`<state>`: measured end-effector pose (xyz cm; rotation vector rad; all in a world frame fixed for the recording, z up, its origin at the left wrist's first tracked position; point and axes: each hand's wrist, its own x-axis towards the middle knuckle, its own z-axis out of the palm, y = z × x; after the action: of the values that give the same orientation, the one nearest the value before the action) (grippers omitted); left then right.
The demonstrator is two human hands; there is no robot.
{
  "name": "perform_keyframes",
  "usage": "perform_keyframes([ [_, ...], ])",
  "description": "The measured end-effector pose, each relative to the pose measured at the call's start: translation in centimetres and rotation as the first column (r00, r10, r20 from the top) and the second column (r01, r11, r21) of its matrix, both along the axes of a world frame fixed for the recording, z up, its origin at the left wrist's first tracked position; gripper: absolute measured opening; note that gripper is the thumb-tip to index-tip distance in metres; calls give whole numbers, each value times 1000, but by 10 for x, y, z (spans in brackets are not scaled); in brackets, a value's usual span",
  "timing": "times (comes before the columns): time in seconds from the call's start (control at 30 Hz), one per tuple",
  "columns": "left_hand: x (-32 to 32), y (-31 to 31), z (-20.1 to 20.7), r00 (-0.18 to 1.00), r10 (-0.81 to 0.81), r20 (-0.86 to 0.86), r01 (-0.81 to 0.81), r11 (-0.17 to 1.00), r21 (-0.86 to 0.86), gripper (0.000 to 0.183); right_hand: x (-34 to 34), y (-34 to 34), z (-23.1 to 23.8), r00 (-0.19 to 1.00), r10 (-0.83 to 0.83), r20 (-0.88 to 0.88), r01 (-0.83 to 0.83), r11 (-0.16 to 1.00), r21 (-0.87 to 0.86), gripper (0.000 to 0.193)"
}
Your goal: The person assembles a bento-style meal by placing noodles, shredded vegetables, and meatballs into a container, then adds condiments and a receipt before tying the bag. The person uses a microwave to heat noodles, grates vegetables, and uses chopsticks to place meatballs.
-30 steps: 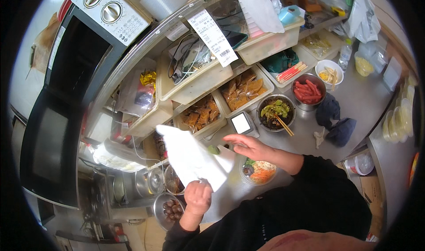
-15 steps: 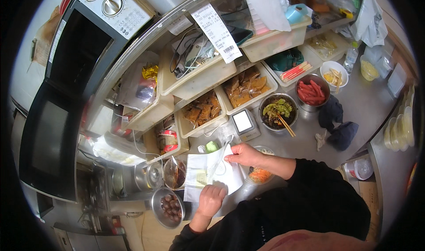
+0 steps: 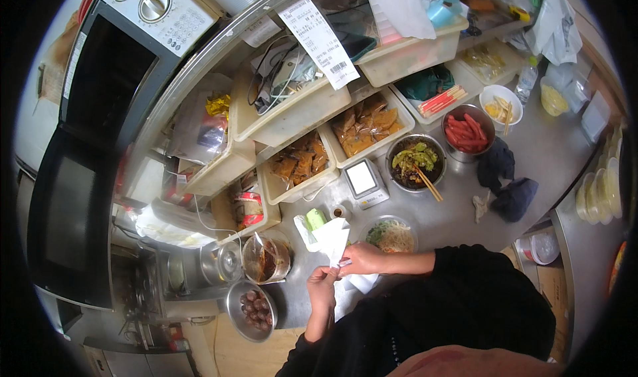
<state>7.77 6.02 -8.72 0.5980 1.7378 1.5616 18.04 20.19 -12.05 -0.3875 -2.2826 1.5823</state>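
Observation:
Near the front edge of the metal counter, a white bag (image 3: 333,236) is bunched into a narrow neck between my hands. My left hand (image 3: 321,288) pinches it from the lower left. From the right, my right hand (image 3: 362,258) grips the same gathered part, its fingers touching those of the left. The bag's top flares upward, and a white fold hangs below the right hand. Just beyond the right hand sits a clear round bowl (image 3: 392,235) of shredded vegetables. A light green object (image 3: 315,219) lies behind the bag, beside a small brown-filled cup (image 3: 339,212).
Left of my hands stand a tub of dark sauce (image 3: 267,258) and a metal bowl of brown balls (image 3: 252,308). Behind are a scale (image 3: 364,181), a bowl of greens with chopsticks (image 3: 417,161), a bowl of red sausages (image 3: 468,136) and bins of packets (image 3: 299,167).
The bag was spread wide and flat; now it is gathered into a bunch. My right hand has come down to meet the left, uncovering the vegetable bowl and small cup.

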Motion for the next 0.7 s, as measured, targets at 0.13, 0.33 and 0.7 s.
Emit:
perform_keyframes([
  [0.13,-19,-7,-11,838,74,-541,-205,961,-187,13,2,10,-3,983,-127,-135,11,770,-637,24],
  [0.33,-95,-61,-30,365,15,-931,-624,746,-233,20,31,45,14,809,-535,-241,-285,1,-958,15],
  [0.7,-23,-13,2,357,-261,-897,28,963,-269,70,7,3,48,974,-79,-214,-153,471,-869,11],
])
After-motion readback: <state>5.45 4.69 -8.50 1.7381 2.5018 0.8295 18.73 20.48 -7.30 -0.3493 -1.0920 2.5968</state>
